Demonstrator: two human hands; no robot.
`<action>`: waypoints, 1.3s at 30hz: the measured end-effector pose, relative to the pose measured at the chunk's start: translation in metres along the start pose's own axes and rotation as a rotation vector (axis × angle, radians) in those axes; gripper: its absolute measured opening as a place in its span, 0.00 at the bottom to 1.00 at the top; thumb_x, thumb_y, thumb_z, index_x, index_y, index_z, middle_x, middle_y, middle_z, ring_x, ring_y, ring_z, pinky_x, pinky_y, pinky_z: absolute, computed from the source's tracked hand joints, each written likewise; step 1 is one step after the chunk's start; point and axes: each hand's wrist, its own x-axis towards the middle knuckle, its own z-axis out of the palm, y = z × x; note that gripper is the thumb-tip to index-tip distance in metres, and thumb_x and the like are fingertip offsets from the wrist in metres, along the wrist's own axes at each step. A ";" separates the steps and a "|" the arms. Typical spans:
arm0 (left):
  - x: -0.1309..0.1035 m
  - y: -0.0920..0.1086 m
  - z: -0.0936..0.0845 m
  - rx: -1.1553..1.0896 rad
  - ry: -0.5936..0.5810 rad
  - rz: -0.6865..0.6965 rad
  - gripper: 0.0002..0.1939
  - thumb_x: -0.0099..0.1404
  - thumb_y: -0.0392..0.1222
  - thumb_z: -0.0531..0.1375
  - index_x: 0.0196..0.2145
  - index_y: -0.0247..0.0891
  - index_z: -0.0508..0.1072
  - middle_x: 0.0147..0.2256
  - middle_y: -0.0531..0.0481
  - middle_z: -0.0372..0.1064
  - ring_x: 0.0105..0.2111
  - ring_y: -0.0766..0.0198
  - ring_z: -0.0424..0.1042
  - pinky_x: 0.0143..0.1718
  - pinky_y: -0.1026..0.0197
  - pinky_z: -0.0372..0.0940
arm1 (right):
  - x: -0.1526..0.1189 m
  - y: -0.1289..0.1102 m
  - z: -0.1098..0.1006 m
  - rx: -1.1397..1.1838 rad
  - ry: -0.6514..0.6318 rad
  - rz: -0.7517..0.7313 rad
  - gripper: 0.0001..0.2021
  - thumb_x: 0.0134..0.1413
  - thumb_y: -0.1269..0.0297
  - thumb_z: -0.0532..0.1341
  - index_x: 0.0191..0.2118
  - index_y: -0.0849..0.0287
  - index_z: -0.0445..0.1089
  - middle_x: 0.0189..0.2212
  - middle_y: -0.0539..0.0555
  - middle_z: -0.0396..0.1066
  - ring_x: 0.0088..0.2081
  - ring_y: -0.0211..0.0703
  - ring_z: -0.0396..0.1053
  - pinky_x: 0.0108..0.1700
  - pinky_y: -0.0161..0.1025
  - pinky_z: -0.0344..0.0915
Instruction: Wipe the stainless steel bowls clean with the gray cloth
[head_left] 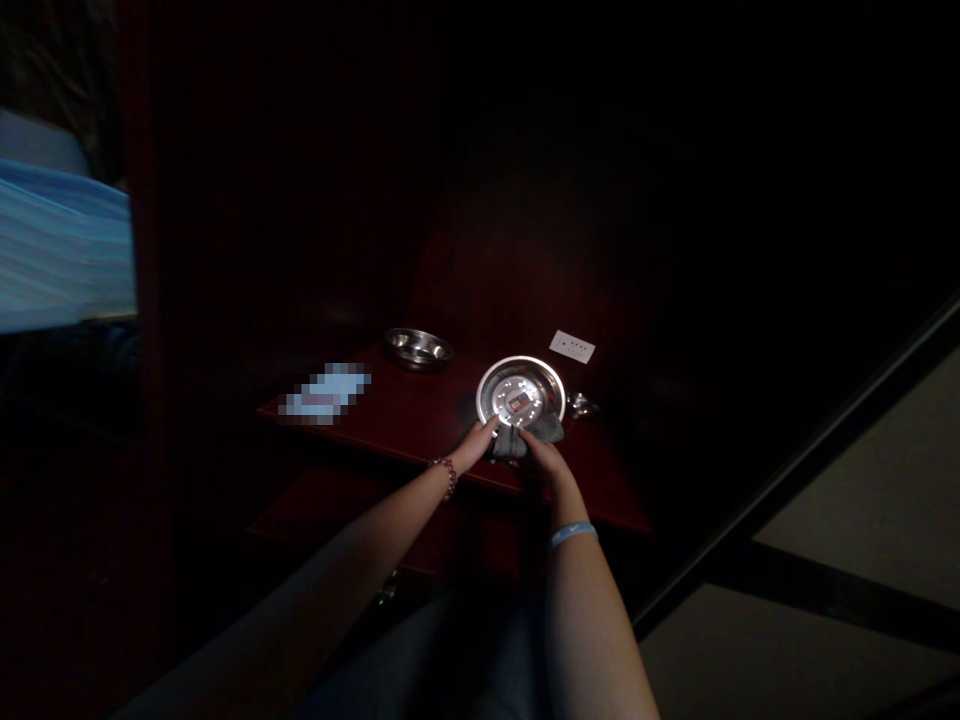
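Observation:
A round shiny metal bowl point(555, 385) with a patterned label in its base is tilted toward me above the front part of a dark red shelf point(375, 425). My left hand point(478, 443) grips the bowl's lower left edge, thumb on the rim. On the lower right, my right hand point(545, 457) holds a grey cloth point(510, 443) against the same bowl. The fingers of both hands are partly hidden beneath the cloth and bowl.
A second metal bowl point(418, 348) rests on the shelf at the left, with a blurred-out pale item point(327, 393) in front of it. A small metal object point(581, 405) and a white card point(573, 346) lie at the right. Dark panels surround the shelf.

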 end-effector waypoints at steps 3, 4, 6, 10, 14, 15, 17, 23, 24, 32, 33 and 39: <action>-0.001 0.002 -0.001 0.049 -0.032 -0.025 0.27 0.64 0.56 0.57 0.53 0.36 0.74 0.53 0.42 0.76 0.57 0.51 0.70 0.61 0.53 0.61 | 0.000 -0.001 0.000 0.022 -0.001 0.064 0.17 0.54 0.61 0.64 0.50 0.58 0.71 0.36 0.55 0.77 0.35 0.46 0.75 0.36 0.44 0.74; -0.001 0.003 -0.001 0.062 -0.034 -0.032 0.27 0.65 0.56 0.57 0.54 0.35 0.73 0.53 0.42 0.75 0.57 0.51 0.69 0.61 0.53 0.61 | 0.000 -0.001 0.001 0.025 0.001 0.065 0.17 0.55 0.61 0.64 0.50 0.58 0.70 0.36 0.55 0.77 0.35 0.45 0.75 0.36 0.43 0.74; -0.001 0.003 -0.001 0.072 -0.028 -0.032 0.27 0.66 0.54 0.56 0.56 0.34 0.72 0.54 0.41 0.75 0.57 0.51 0.69 0.61 0.53 0.61 | -0.002 -0.003 0.002 0.026 0.008 0.057 0.16 0.56 0.63 0.64 0.51 0.57 0.70 0.37 0.55 0.77 0.34 0.44 0.75 0.35 0.42 0.74; -0.001 0.003 0.000 0.052 -0.025 -0.001 0.25 0.68 0.50 0.54 0.55 0.31 0.73 0.54 0.39 0.74 0.56 0.51 0.70 0.61 0.53 0.62 | -0.008 -0.006 0.004 0.021 0.029 0.053 0.15 0.56 0.63 0.64 0.49 0.59 0.71 0.37 0.56 0.76 0.35 0.46 0.74 0.36 0.44 0.74; -0.002 0.004 0.000 0.061 -0.027 -0.006 0.25 0.68 0.51 0.55 0.55 0.30 0.73 0.52 0.39 0.76 0.55 0.50 0.71 0.60 0.53 0.62 | -0.011 -0.009 0.005 0.019 0.049 0.065 0.13 0.55 0.63 0.64 0.46 0.59 0.71 0.36 0.57 0.76 0.36 0.47 0.74 0.38 0.47 0.74; -0.003 0.005 0.000 0.064 -0.024 -0.008 0.25 0.68 0.51 0.55 0.55 0.30 0.73 0.52 0.39 0.76 0.55 0.50 0.70 0.60 0.53 0.62 | -0.011 -0.009 0.005 0.022 0.045 0.062 0.13 0.55 0.63 0.64 0.46 0.59 0.71 0.36 0.57 0.76 0.36 0.47 0.74 0.39 0.47 0.74; -0.005 0.008 0.000 0.072 -0.016 -0.012 0.26 0.68 0.51 0.55 0.55 0.28 0.73 0.52 0.38 0.75 0.56 0.50 0.70 0.60 0.53 0.62 | -0.011 -0.009 0.005 0.020 0.034 0.058 0.13 0.55 0.63 0.64 0.47 0.58 0.71 0.36 0.56 0.76 0.35 0.46 0.74 0.41 0.48 0.74; -0.007 0.012 0.000 0.108 -0.025 -0.028 0.27 0.68 0.53 0.56 0.56 0.31 0.72 0.51 0.40 0.76 0.56 0.50 0.70 0.60 0.53 0.61 | -0.010 -0.007 0.005 0.011 0.036 0.067 0.15 0.57 0.63 0.63 0.49 0.60 0.70 0.34 0.55 0.75 0.33 0.45 0.73 0.42 0.49 0.73; -0.007 0.011 0.000 0.108 -0.030 -0.029 0.27 0.67 0.54 0.56 0.57 0.33 0.72 0.51 0.41 0.76 0.56 0.50 0.70 0.61 0.53 0.61 | -0.010 -0.007 0.005 0.011 0.038 0.066 0.15 0.57 0.63 0.63 0.50 0.60 0.70 0.34 0.55 0.74 0.32 0.45 0.73 0.42 0.49 0.73; -0.007 0.011 0.001 0.103 -0.040 0.003 0.29 0.68 0.55 0.55 0.56 0.28 0.72 0.52 0.37 0.75 0.56 0.49 0.68 0.60 0.53 0.60 | -0.008 -0.005 0.002 0.027 0.010 0.048 0.17 0.56 0.62 0.63 0.51 0.61 0.69 0.33 0.54 0.74 0.29 0.44 0.72 0.37 0.45 0.72; -0.007 0.011 0.001 0.105 -0.039 0.003 0.29 0.68 0.55 0.55 0.55 0.28 0.72 0.51 0.37 0.76 0.56 0.49 0.68 0.61 0.52 0.60 | -0.008 -0.005 0.002 0.023 0.014 0.045 0.18 0.56 0.62 0.63 0.51 0.62 0.69 0.33 0.55 0.74 0.29 0.44 0.71 0.37 0.45 0.72; -0.010 0.015 0.000 0.133 -0.052 0.015 0.31 0.65 0.60 0.57 0.53 0.30 0.74 0.48 0.37 0.77 0.56 0.47 0.68 0.60 0.51 0.60 | -0.008 -0.005 0.001 -0.003 0.028 0.045 0.20 0.54 0.61 0.64 0.51 0.64 0.70 0.36 0.59 0.76 0.34 0.48 0.73 0.40 0.49 0.72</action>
